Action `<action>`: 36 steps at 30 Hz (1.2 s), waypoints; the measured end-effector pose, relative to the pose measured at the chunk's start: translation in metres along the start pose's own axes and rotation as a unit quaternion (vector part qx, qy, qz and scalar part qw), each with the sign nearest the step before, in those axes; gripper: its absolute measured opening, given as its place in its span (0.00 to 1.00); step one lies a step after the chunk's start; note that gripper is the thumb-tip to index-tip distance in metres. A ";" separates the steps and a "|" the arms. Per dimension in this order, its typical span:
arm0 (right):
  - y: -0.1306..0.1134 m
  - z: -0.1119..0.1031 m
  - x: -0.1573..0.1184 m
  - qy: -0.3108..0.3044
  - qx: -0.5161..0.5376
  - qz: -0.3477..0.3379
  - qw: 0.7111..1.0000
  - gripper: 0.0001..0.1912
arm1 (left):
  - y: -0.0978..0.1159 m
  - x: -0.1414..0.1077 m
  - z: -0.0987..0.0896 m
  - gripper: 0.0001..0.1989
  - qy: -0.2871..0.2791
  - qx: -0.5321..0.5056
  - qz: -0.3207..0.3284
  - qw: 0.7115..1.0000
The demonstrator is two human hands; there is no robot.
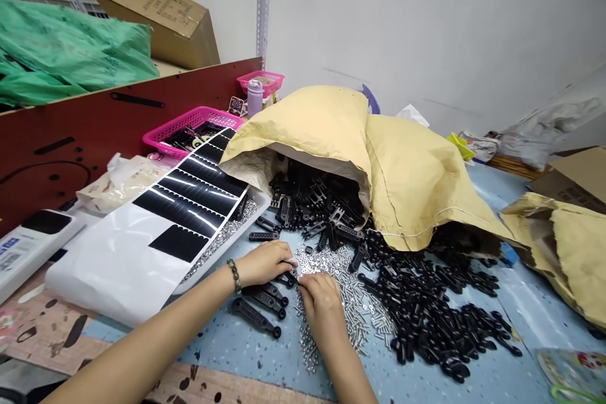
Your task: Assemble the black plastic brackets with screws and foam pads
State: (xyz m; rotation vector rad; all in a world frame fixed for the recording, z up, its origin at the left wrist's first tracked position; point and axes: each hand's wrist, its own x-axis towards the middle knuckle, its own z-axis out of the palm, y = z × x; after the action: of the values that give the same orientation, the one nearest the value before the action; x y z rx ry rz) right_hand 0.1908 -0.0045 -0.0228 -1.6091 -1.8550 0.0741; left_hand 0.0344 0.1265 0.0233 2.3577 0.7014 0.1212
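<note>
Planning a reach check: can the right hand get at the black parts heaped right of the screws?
Probably yes. The right hand is beside the loose silver screws, and only that low scatter lies between it and the black parts. Nothing upright looks to be in the way.

Wht wall w/ metal post

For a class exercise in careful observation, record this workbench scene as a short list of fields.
left hand: at a black bracket; bead bracelet on the wrist
right hand: at the black bracket, beside silver screws
rest: bracket pile spilling from a yellow sack; pink basket; carton
</note>
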 end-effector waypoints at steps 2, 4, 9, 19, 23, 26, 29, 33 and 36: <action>-0.001 0.001 0.000 0.016 0.002 0.015 1.000 0.10 | -0.002 0.001 0.001 0.10 0.001 -0.001 0.000 1.000; -0.001 0.002 0.000 0.017 0.006 0.021 1.000 0.11 | -0.004 0.001 0.001 0.10 0.002 0.001 -0.001 1.000; -0.004 0.004 0.001 -0.001 0.010 0.008 1.000 0.09 | -0.005 -0.002 0.000 0.10 0.005 0.008 -0.002 1.000; -0.005 0.000 0.014 -0.020 0.020 0.018 0.999 0.08 | -0.012 -0.005 -0.003 0.10 0.017 0.027 -0.038 0.999; -0.008 0.008 0.009 -0.032 0.042 0.028 0.998 0.08 | -0.012 -0.004 -0.001 0.09 0.004 0.036 -0.045 0.998; -0.011 0.000 0.007 -0.018 0.040 0.036 0.998 0.08 | -0.012 -0.006 -0.002 0.09 -0.003 0.044 -0.051 0.998; 0.003 -0.029 -0.004 0.036 0.032 0.081 0.996 0.11 | -0.010 -0.014 -0.008 0.08 -0.010 0.052 -0.057 0.997; 0.044 -0.068 -0.035 0.068 -0.053 0.200 0.976 0.14 | 0.003 -0.020 -0.012 0.08 0.006 0.067 -0.055 0.996; 0.063 -0.070 -0.050 0.030 -0.117 0.233 0.965 0.14 | 0.030 -0.005 0.001 0.09 0.039 0.074 -0.024 0.996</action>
State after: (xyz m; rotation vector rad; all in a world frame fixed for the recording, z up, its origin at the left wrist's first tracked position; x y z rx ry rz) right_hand 0.2815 -0.0606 -0.0196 -2.1617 -1.4467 0.0100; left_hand 0.0438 0.1044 0.0420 2.4859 0.8302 0.1440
